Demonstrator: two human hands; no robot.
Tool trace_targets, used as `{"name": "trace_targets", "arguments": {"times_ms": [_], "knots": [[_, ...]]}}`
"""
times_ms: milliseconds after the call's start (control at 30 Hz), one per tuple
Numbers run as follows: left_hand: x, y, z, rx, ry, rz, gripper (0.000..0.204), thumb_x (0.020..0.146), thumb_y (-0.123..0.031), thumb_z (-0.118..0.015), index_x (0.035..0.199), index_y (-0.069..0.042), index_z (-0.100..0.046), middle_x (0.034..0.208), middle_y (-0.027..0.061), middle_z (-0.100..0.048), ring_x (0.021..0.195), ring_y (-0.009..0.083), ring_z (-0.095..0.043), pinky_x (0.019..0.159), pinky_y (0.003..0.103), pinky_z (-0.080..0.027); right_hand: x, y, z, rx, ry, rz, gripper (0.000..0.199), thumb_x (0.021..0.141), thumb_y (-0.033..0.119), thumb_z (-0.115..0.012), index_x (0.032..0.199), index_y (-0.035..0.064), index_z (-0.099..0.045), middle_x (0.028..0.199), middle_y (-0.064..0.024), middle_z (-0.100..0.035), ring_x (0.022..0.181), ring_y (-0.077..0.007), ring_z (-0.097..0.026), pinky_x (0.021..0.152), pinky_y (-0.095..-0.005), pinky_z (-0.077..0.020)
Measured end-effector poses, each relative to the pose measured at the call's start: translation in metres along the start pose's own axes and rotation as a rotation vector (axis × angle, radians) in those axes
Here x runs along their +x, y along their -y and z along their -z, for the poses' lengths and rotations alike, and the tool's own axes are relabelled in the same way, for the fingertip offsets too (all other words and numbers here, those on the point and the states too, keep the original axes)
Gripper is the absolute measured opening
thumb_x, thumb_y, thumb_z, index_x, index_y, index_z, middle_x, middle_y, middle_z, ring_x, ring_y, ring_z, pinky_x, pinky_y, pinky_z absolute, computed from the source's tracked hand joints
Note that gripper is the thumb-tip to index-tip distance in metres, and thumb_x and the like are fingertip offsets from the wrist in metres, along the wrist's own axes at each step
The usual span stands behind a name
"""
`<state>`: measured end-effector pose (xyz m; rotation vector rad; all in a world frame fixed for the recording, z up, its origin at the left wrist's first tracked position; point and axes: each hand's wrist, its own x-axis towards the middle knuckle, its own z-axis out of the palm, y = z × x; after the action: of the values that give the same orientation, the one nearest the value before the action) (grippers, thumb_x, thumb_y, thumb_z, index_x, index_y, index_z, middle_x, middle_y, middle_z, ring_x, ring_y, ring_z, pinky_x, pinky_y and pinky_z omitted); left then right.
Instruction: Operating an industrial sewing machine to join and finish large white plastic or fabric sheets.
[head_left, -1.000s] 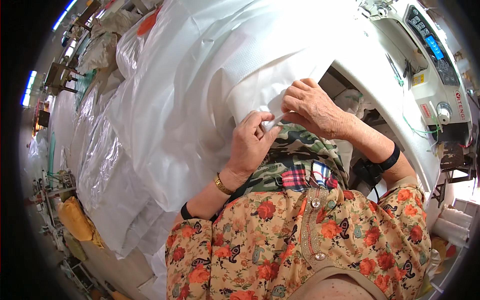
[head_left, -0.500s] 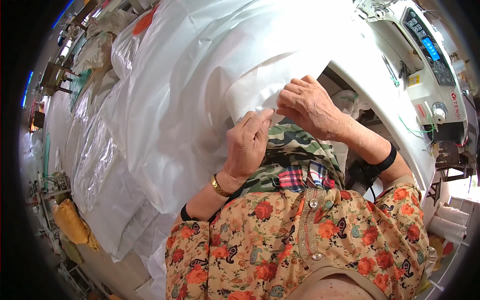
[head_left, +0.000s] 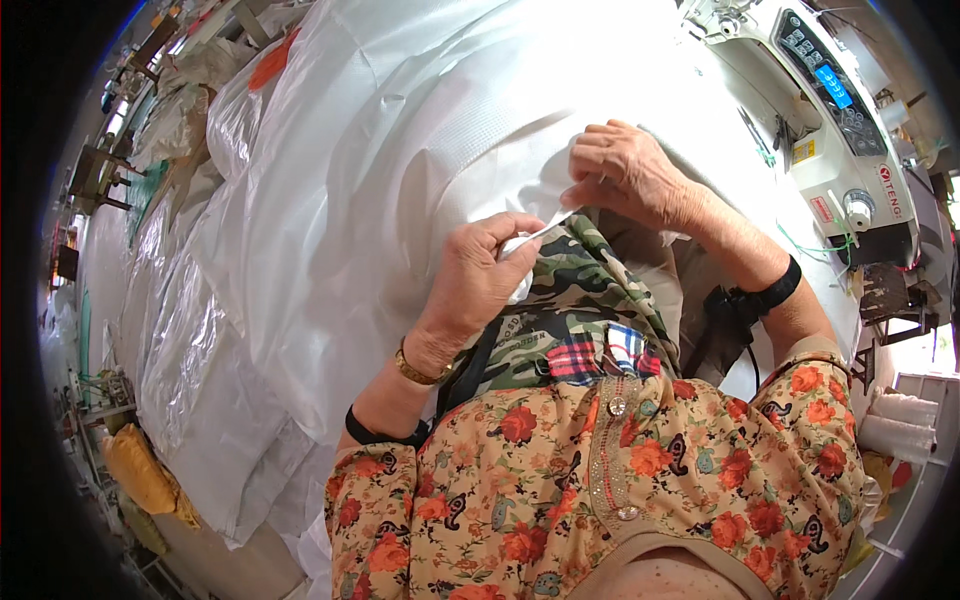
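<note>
I see the white sheet (head_left: 330,215) spread over the centre and the top of the frame, and one edge of it is at the middle, above the camouflage cloth (head_left: 575,290). The left hand (head_left: 470,270) has a narrow grip: thumb and fingers are pinched on this edge. The right hand (head_left: 630,175), a little higher and more to the right, pinches the same edge with its fingertips, and a short strip is stretched between the two. Of containers, I find a clear bag (head_left: 180,115) in the upper left, whose contents I cannot tell, and a yellow bag (head_left: 140,470) in the lower left, also with the inside hidden. At the upper right the sewing machine (head_left: 835,140) stands on the white counter (head_left: 785,265), and white spools (head_left: 898,425) are in the lower right.
</note>
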<state>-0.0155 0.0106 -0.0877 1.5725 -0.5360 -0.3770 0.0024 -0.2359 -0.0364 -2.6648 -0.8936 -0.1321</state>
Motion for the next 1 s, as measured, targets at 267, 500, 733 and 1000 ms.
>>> {"name": "trace_targets", "arguments": {"times_ms": [267,500,733,1000], "knots": [[0.001,0.005,0.016,0.01,0.009,0.055,0.018,0.091,-0.003,-0.066,0.106,0.007,-0.07,0.08,0.0004,-0.066,0.071,0.0044,-0.054,0.061,0.022,-0.044,-0.004,-0.05,0.003,-0.105,-0.099,-0.026,0.039,0.084,0.04,-0.074,0.079,0.0071,-0.054,0.077,-0.0084,-0.056,0.083,-0.0279,-0.059,0.081,-0.0388,-0.0466],[0.001,0.006,0.019,0.207,-0.004,-0.132,0.017,0.089,0.0,-0.066,0.105,0.005,-0.07,0.076,0.0093,-0.066,0.064,0.0128,-0.056,0.059,0.028,-0.044,-0.013,-0.092,0.015,-0.118,-0.175,-0.055,0.04,0.083,0.04,-0.076,0.083,0.0052,-0.056,0.081,-0.0106,-0.057,0.083,-0.0309,-0.058,0.079,-0.0407,-0.047],[-0.003,-0.004,0.015,0.478,0.052,-0.298,0.021,0.081,0.003,-0.067,0.102,0.001,-0.069,0.069,0.0139,-0.058,0.057,0.0298,-0.057,0.054,0.036,-0.045,-0.021,-0.112,0.03,-0.132,-0.2,-0.201,0.045,0.084,0.05,-0.071,0.096,0.0088,-0.057,0.09,-0.0075,-0.058,0.091,-0.0271,-0.059,0.08,-0.039,-0.048],[-0.002,-0.007,0.005,0.561,0.144,-0.453,0.023,0.076,0.002,-0.067,0.098,-0.003,-0.071,0.066,0.0116,-0.056,0.052,0.03,-0.056,0.049,0.039,-0.044,-0.028,-0.152,0.047,-0.26,-0.211,-0.23,0.049,0.086,0.053,-0.068,0.099,0.0067,-0.057,0.099,-0.0084,-0.058,0.098,-0.0286,-0.056,0.09,-0.0413,-0.0468]]}}
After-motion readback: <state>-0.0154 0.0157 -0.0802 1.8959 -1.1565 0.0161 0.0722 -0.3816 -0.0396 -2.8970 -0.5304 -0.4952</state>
